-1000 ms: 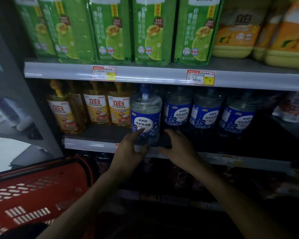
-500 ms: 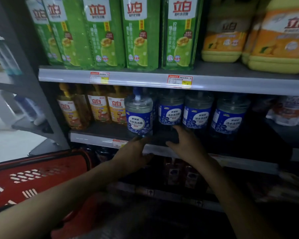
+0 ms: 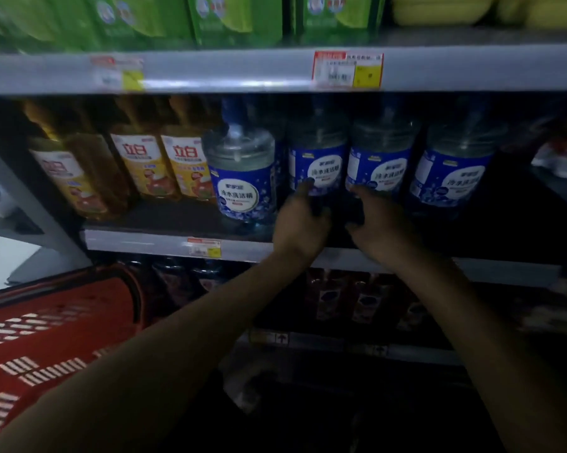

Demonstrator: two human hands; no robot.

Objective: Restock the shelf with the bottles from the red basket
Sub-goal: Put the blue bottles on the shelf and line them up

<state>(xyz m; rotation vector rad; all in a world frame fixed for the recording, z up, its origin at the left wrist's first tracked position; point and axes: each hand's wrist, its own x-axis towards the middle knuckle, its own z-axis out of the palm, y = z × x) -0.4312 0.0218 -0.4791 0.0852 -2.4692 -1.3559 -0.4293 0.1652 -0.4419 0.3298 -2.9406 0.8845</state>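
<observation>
Here the clear plastic bottle with a blue label (image 3: 318, 165) stands back from the middle shelf's (image 3: 164, 219) front edge. The left hand (image 3: 300, 223) and right hand (image 3: 378, 220) flank its base, fingers spread, clasping nothing. It is probably heavy and slick, so hold it low on both sides.

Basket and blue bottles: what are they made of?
Basket: looks like hard red plastic, slightly shiny, with moulded slots in its wall. Blue bottles: probably clear glossy plastic; you see through the top, and light glints on it. The blue label looks like printed film.
</observation>
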